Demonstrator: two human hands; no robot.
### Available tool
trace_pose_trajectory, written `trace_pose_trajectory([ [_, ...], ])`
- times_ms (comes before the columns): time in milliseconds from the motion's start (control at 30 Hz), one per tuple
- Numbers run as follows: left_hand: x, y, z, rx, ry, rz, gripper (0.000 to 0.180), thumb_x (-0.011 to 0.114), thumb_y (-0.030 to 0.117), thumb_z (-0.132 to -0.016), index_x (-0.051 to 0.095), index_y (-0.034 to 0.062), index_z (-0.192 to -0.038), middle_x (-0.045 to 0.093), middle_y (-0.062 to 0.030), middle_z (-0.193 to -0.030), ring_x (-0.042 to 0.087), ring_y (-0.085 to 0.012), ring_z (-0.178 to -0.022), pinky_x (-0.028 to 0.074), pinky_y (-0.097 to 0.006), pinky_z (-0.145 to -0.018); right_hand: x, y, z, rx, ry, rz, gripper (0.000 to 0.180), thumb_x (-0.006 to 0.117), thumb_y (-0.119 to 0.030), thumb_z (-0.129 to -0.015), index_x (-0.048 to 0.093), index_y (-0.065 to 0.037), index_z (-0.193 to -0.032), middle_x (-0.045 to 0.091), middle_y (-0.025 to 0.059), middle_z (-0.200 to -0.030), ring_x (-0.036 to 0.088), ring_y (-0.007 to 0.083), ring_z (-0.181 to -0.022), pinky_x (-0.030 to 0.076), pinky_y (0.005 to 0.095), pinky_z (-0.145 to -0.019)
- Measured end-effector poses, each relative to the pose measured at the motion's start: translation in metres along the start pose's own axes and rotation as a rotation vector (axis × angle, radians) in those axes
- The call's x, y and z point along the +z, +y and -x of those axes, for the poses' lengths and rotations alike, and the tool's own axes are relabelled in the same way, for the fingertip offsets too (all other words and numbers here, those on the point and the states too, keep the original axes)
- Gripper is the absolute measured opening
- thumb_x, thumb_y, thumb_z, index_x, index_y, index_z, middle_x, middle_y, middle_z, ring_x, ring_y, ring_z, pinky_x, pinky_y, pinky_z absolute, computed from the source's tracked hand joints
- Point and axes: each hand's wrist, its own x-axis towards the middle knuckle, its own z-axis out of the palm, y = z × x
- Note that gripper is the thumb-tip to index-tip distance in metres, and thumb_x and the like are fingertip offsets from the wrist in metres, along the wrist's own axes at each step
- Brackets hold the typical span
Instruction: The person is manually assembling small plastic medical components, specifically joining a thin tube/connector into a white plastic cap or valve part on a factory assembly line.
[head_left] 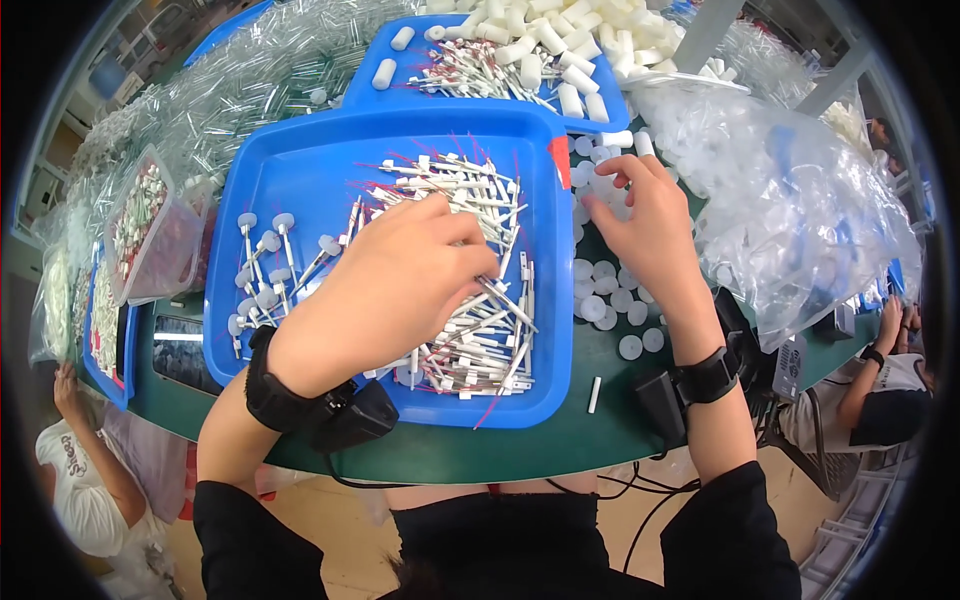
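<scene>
My left hand (pixel 405 275) reaches over a large blue tray (pixel 285 150), fingers closed at a thin white stick-shaped part with a metallic tip (pixel 508 302). Under and around it lies a heap of similar white sticks (pixel 480 350), several with fine red wires. My palm hides part of the heap. Left of that hand, several sticks capped with round greyish-white discs (pixel 284 222) lie in the same tray. My right hand (pixel 648 215) hovers past the tray's right edge, above loose translucent discs (pixel 605 285). Its thumb and index finger are apart, and nothing shows between them.
Behind stands another blue tray (pixel 365 98) with sticks and white foam cylinders (pixel 570 100). Clear plastic bags (pixel 790 200) crowd the right, clear tubes (pixel 240 90) the back left. A clear tub (pixel 150 230) and a phone (pixel 183 350) sit left. Co-workers' arms (pixel 90 440) appear at both sides.
</scene>
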Motion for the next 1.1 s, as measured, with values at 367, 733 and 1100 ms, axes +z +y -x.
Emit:
trace_pose_trajectory([
  [367, -0.005, 0.002, -0.002, -0.065, 0.021, -0.019, 0.01, 0.072, 0.006, -0.072, 0.063, 0.0064, -0.076, 0.058, -0.0054, -0.074, 0.056, -0.0265, -0.075, 0.045, -0.036, -0.069, 0.004, 0.008, -0.001, 0.052, 0.022, 0.01, 0.022, 0.07, -0.012, -0.076, 0.065, -0.002, -0.095, 0.063, 0.0139, -0.088, 0.062, 0.0329, -0.08, 0.05, 0.0391, -0.07],
  [733, -0.009, 0.006, -0.007, -0.199, 0.129, 0.963, 0.01, 0.064, -0.001, -0.082, 0.056, 0.0024, -0.079, 0.066, -0.01, -0.089, 0.063, -0.0176, -0.093, 0.049, -0.033, -0.085, 0.007, 0.003, -0.002, 0.022, 0.189, -0.042, 0.021, 0.069, -0.009, -0.074, 0.064, -0.007, -0.094, 0.066, 0.008, -0.09, 0.064, 0.0238, -0.082, 0.051, 0.035, -0.071],
  [1100, 0.006, 0.012, -0.008, -0.301, 0.234, 0.82, 0.005, 0.058, -0.002, -0.09, 0.057, -0.002, -0.094, 0.064, -0.0075, -0.091, 0.064, -0.0134, -0.083, 0.051, -0.024, -0.074, -0.011, -0.039, 0.01, -0.117, -0.311, -1.1, 0.038, 0.067, 0.002, -0.078, 0.056, 0.001, -0.115, 0.062, 0.0087, -0.108, 0.063, 0.0157, -0.096, 0.05, 0.0308, -0.089],
])
